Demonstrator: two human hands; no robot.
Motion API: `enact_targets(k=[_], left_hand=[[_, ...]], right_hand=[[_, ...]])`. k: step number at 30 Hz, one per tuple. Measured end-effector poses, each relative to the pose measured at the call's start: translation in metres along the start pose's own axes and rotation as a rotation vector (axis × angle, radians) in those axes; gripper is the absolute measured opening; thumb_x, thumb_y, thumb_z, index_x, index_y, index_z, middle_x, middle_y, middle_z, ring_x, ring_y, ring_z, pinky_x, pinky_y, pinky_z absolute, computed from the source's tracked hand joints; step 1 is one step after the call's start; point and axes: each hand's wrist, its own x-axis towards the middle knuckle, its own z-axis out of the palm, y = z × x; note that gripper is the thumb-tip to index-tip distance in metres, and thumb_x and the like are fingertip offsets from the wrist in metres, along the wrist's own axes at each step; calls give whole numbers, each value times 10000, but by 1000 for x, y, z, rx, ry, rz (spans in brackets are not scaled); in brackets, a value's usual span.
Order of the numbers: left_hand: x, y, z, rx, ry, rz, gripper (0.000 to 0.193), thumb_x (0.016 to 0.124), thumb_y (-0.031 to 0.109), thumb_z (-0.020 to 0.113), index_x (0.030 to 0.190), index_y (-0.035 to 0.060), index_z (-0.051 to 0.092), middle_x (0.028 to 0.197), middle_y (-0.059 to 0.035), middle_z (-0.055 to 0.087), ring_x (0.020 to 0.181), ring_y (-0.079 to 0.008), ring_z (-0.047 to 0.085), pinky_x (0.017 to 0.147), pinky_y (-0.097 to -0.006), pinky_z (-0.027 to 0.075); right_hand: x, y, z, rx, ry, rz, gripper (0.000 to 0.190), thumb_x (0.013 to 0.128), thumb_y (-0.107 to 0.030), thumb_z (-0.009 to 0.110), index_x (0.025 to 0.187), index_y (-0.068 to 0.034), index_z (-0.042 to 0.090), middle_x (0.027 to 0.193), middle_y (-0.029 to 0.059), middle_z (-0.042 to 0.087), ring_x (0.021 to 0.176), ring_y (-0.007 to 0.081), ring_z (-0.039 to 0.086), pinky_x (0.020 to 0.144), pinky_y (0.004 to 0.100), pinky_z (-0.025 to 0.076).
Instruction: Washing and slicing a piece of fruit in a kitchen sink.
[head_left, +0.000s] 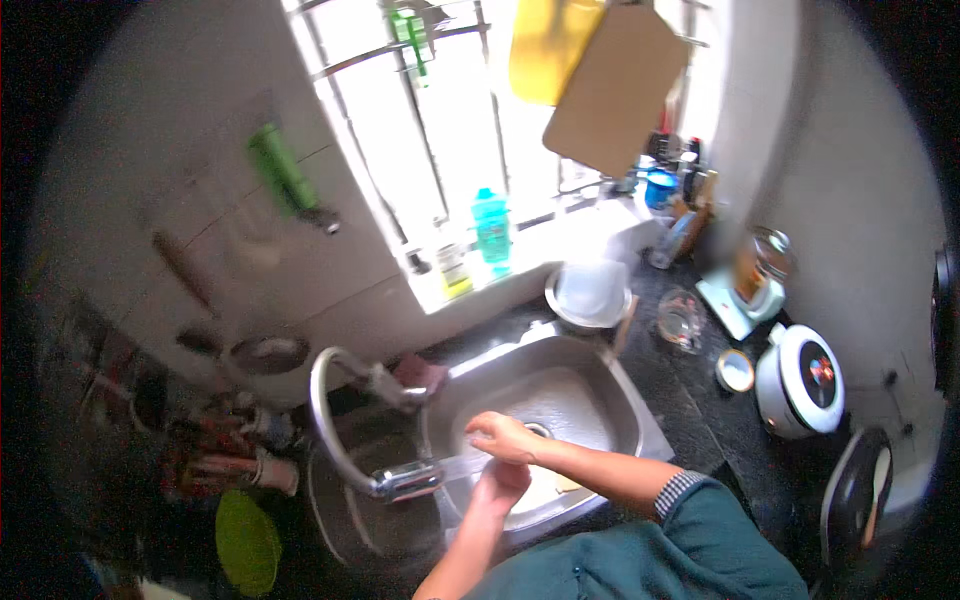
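Over a stainless steel sink basin (615, 382), my right hand (504, 436) is bent at the wrist, its fingers pointing left. My left hand (504, 484) is just below it, and the two overlap at the wrist and palm. A curved chrome faucet (324, 420) arches in from the left, its spray head (409, 481) aimed at my hands. Water (466, 463) streams from it onto them. Blur and overlap hide my left fingers and whether anything lies between the hands. The drain (538, 430) shows just beyond my right hand.
A pink cloth (420, 373) lies behind the faucet. Bottles, including a turquoise one (492, 232), stand on the windowsill. On the right counter are a white bowl (735, 371), a glass dish (681, 321) and a white rice cooker (801, 381). Cutting boards (616, 90) hang at the window.
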Motion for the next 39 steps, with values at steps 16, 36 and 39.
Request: enact_targets(k=[16, 36, 39], left_hand=[[-12, 16, 3, -90, 172, -11, 392, 897, 407, 553, 1136, 97, 524, 1071, -158, 604, 1008, -334, 571, 894, -511, 484], [10, -2, 15, 1, 460, 174, 392, 892, 443, 559, 1097, 109, 551, 1051, -123, 621, 1006, -355, 565, 881, -488, 485], [4, -6, 30, -35, 506, 218, 396, 928, 434, 509, 1085, 73, 551, 1028, -140, 623, 980, -332, 568, 887, -487, 471]], right_hand=[[1, 41, -205, -440, 237, 2, 544, 799, -266, 675, 1255, -19, 513, 1232, 228, 531, 1186, 364, 502, 1010, 433, 414], [-7, 238, -624, -155, 1170, 637, 606, 903, -288, 545, 1443, -100, 343, 1168, 118, 589, 745, 174, 642, 573, 334, 541], [16, 228, -614, 224, 1194, 525, 524, 936, -279, 513, 1420, -136, 373, 1080, 87, 573, 747, 168, 614, 589, 316, 517]])
